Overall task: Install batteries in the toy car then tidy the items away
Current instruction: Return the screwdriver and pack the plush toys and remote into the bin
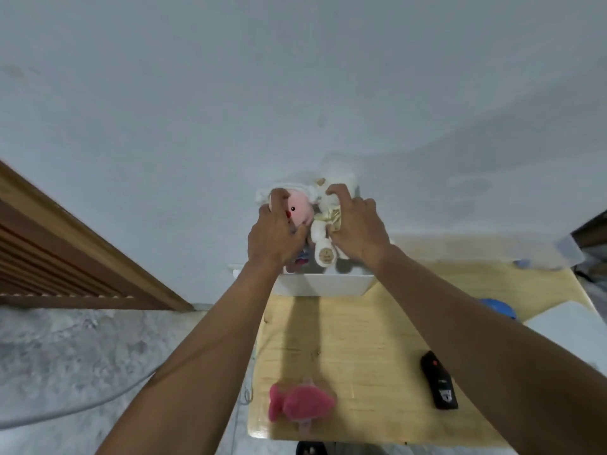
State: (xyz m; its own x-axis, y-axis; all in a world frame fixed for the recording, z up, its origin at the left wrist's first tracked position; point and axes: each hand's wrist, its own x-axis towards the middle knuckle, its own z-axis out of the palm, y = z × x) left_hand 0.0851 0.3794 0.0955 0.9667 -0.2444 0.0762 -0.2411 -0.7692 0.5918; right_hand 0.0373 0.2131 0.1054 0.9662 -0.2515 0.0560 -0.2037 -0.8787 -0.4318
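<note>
Two-handed clutch: pink-faced hooded plush doll (299, 210) in left hand (272, 236), cream plush bear (320, 232) in right hand (358, 232), white plastic box (322, 284) just beneath. Best lowered straight down together. No toy car seen.

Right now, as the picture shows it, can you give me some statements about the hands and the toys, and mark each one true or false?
1. The left hand grips the pink-faced plush above the white box. True.
2. The pink fish plush lies inside the white box. False: it lies on the table, near its front edge.
3. The black remote lies on the table, to the right of the pink fish plush. True.
4. The right hand holds the black remote. False: it grips the white plush.
</note>
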